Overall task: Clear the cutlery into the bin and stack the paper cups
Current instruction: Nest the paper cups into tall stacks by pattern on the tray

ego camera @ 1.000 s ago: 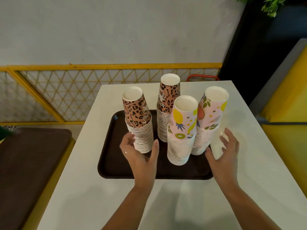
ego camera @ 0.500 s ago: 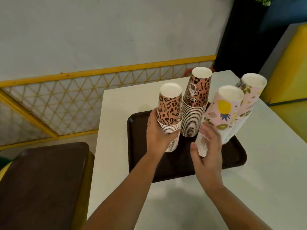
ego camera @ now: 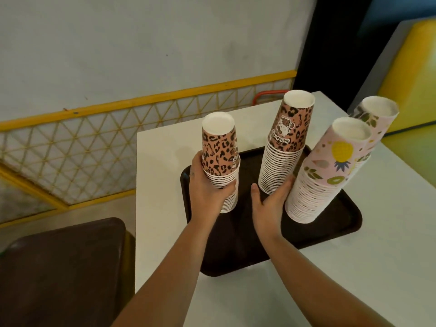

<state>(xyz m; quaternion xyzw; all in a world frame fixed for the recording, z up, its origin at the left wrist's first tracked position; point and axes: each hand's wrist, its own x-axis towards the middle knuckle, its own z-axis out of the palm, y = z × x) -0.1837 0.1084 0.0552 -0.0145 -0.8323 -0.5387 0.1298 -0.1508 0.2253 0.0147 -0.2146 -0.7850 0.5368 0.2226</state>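
A white rectangular table [ego camera: 389, 267] carries a dark brown plastic tray [ego camera: 339, 223] holding four upturned stacks of paper cups (two leopard-print, two pink fruit-print). The left hand [ego camera: 207, 192] grips the near leopard-print stack [ego camera: 220, 159]; the right hand [ego camera: 271, 204], fingers extended, touches the far leopard-print stack [ego camera: 284, 147].

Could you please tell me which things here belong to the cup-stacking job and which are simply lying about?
Job: left leopard stack, gripped by left hand; right leopard stack, touched by right hand; two fruit-print stacks; tray.
Idle: brown seat, yellow railing.
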